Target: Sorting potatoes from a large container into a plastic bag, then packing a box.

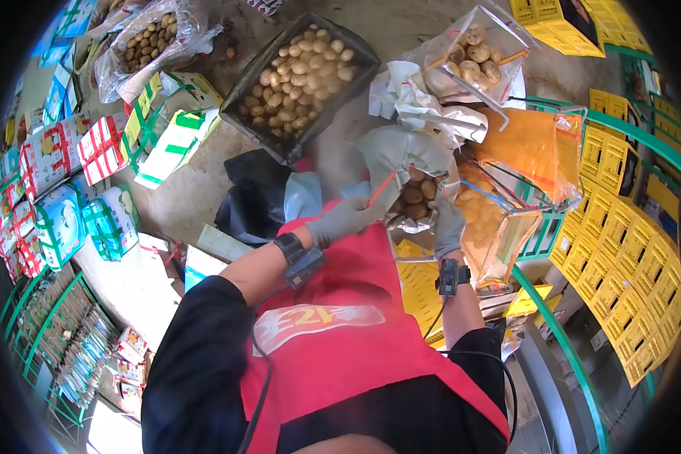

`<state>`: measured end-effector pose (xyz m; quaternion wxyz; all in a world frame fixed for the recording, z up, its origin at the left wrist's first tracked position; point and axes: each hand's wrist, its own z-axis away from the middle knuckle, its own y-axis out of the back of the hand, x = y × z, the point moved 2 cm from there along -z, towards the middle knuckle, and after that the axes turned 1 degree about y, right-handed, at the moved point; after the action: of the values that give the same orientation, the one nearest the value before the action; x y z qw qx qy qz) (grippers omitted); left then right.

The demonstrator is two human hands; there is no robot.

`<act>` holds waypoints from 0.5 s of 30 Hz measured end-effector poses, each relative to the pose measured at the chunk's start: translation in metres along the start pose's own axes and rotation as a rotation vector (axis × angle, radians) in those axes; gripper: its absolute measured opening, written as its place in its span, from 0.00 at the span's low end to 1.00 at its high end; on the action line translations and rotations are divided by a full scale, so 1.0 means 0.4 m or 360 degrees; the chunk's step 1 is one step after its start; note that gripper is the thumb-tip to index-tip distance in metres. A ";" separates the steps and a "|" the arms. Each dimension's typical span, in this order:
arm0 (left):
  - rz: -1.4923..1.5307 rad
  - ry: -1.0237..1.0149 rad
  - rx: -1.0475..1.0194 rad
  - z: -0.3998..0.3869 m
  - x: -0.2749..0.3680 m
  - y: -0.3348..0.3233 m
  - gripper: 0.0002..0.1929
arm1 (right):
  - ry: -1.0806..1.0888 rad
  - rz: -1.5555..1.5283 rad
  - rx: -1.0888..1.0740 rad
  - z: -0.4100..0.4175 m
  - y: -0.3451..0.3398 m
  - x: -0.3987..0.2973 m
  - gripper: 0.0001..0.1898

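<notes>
A whitish plastic bag [403,148] stands in front of me, its mouth spread, with brown potatoes [414,196] inside. My left hand [343,221], in a grey glove, grips the bag's left edge by a red strip. On the opposite side my right hand [448,224], gloved too, holds the rim, its fingertips partly hidden by plastic. Beyond the bag, a dark-lined crate [244,74] holds many paler potatoes [301,74].
At right, an orange mesh bag [516,147] and a clear bag [431,57] of potatoes hang on metal frames. Yellow plastic crates [613,238] line the far right beside green rails [562,340]. Printed cartons [62,218] and a plastic-lined container [110,62] of potatoes stand left.
</notes>
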<state>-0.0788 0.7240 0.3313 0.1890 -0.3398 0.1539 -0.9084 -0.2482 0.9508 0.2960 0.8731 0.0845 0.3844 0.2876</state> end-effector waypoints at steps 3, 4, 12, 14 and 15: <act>0.0091 -0.0110 0.0055 0.054 -0.001 0.054 0.22 | 0.0138 0.0112 0.0069 0.059 -0.136 -0.033 0.19; 0.0138 -0.0206 0.0093 0.070 0.007 0.074 0.21 | 0.0149 0.0143 0.0059 0.078 -0.163 -0.050 0.18; -0.0173 -0.0087 0.0217 0.244 -0.076 0.185 0.16 | 0.0244 0.0255 -0.0323 0.300 -0.303 -0.092 0.17; -0.0348 -0.0240 0.0333 0.296 -0.124 0.167 0.15 | 0.0252 0.0240 -0.0484 0.359 -0.313 -0.079 0.16; -0.0236 -0.0185 0.0343 0.323 -0.148 0.160 0.15 | 0.0241 0.0299 -0.0548 0.382 -0.321 -0.069 0.17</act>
<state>0.0649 0.6745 0.3654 0.1652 -0.3801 0.0187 -0.9099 -0.0967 0.8410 0.3712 0.8126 -0.0524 0.3847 0.4347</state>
